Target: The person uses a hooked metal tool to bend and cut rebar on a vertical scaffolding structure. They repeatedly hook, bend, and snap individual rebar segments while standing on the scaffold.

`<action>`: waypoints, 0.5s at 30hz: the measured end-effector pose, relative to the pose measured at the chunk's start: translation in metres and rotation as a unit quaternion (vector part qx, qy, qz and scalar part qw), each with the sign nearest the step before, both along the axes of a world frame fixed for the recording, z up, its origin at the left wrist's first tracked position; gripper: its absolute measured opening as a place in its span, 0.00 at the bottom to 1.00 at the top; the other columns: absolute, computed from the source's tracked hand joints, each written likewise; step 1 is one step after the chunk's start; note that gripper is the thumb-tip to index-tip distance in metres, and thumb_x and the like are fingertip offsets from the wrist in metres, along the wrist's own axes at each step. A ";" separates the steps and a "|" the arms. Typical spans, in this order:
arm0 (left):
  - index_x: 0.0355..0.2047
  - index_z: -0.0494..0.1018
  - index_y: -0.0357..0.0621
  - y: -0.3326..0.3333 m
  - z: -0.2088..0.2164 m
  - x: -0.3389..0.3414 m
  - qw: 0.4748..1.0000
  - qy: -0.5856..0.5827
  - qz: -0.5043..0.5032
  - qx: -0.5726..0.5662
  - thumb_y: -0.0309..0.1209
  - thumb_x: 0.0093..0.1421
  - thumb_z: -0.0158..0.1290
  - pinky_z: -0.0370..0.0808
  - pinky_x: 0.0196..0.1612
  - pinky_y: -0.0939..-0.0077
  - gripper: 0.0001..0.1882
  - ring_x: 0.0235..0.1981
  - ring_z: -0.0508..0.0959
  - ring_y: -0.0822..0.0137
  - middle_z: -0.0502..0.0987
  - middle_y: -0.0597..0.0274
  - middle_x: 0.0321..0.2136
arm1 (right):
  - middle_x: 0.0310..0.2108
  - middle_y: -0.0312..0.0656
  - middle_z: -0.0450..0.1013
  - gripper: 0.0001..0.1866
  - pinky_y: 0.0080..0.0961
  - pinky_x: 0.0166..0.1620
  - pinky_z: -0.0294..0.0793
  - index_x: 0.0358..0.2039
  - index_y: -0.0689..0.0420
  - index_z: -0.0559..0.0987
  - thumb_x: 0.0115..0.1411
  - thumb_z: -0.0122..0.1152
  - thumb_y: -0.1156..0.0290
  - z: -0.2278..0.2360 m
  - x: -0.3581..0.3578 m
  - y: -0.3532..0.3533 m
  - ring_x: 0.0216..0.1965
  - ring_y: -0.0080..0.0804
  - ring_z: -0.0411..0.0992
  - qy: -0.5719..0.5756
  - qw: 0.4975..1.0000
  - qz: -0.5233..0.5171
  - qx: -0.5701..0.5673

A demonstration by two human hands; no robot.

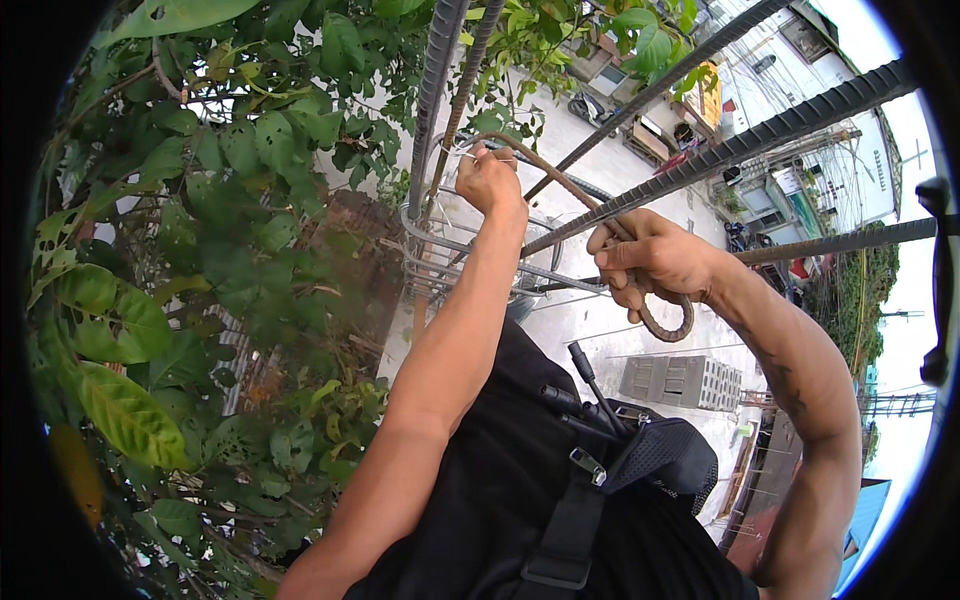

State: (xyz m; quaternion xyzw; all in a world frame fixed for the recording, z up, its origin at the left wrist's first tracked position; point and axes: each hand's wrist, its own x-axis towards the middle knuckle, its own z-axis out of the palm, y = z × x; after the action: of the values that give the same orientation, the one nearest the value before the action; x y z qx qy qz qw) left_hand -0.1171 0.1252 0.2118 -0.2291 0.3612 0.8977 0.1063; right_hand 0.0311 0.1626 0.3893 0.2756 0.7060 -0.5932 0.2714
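My right hand (655, 262) is wrapped round a bent, rusty steel rod (560, 180). Its near end curls into a hook (668, 328) below my fingers, while the far end arches over to my left hand. My left hand (490, 180) is closed in a pinch beside the upright ribbed rebar (432, 95), with thin pale tie wire (455, 151) showing at its fingertips. Below it, stacked steel stirrups (440, 240) ring the rebars. Whether my left fingers also touch the rod cannot be made out.
Thick ribbed rebars (780, 125) slant up to the right, close to my right arm. Dense leafy branches (210, 180) crowd the left side. Far below lie a concrete ground (560, 325) and stacked hollow blocks (685, 382). A black bag (660, 460) hangs at my chest.
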 end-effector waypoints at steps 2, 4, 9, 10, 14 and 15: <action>0.31 0.71 0.36 -0.007 0.000 0.002 1.000 0.015 -0.005 -0.007 0.27 0.63 0.43 0.64 0.23 0.78 0.08 0.19 0.69 0.72 0.75 0.58 0.19 | 0.18 0.37 0.65 0.07 0.30 0.18 0.76 0.33 0.63 0.67 0.57 0.53 0.75 0.001 0.000 0.001 0.15 0.29 0.70 -0.001 1.000 -0.002 0.009; 0.32 0.72 0.36 -0.020 -0.005 0.000 0.998 0.046 -0.039 -0.012 0.27 0.63 0.43 0.63 0.22 0.79 0.09 0.18 0.68 0.74 0.74 0.60 0.18 | 0.18 0.38 0.65 0.06 0.30 0.18 0.76 0.34 0.63 0.67 0.57 0.53 0.75 0.002 -0.002 0.003 0.15 0.29 0.70 0.019 1.000 -0.006 0.008; 0.33 0.74 0.35 -0.039 -0.028 -0.007 0.999 0.015 0.015 -0.032 0.28 0.64 0.41 0.59 0.22 0.80 0.13 0.17 0.64 0.76 0.66 0.66 0.15 | 0.19 0.38 0.65 0.06 0.30 0.18 0.77 0.35 0.64 0.67 0.57 0.51 0.76 0.001 -0.006 0.006 0.15 0.29 0.69 0.005 0.997 -0.030 -0.072; 0.32 0.74 0.34 -0.034 -0.028 -0.012 0.998 0.010 0.041 -0.045 0.28 0.64 0.41 0.59 0.22 0.79 0.13 0.17 0.64 0.76 0.65 0.66 0.15 | 0.19 0.39 0.65 0.07 0.30 0.18 0.78 0.35 0.65 0.67 0.57 0.51 0.76 0.001 -0.006 0.006 0.15 0.29 0.69 0.005 0.996 -0.034 -0.080; 0.28 0.72 0.33 -0.022 -0.023 -0.011 0.997 0.024 -0.015 -0.073 0.26 0.64 0.41 0.61 0.20 0.77 0.12 0.15 0.66 0.74 0.68 0.63 0.15 | 0.18 0.38 0.65 0.08 0.30 0.18 0.78 0.35 0.66 0.67 0.57 0.51 0.74 -0.001 -0.009 0.007 0.16 0.29 0.69 -0.008 0.998 -0.025 -0.056; 0.24 0.70 0.33 -0.019 -0.020 -0.011 0.998 0.021 -0.024 -0.057 0.27 0.64 0.42 0.61 0.18 0.77 0.13 0.15 0.66 0.72 0.70 0.60 0.15 | 0.18 0.38 0.65 0.08 0.31 0.18 0.78 0.34 0.65 0.67 0.57 0.51 0.74 -0.001 -0.009 0.008 0.16 0.29 0.69 -0.003 0.998 -0.019 -0.063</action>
State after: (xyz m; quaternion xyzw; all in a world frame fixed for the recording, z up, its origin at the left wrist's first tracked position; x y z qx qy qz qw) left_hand -0.1280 0.1063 0.1919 -0.2071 0.4191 0.8774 0.1075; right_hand 0.0223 0.1703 0.3884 0.2732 0.6613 -0.6404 0.2791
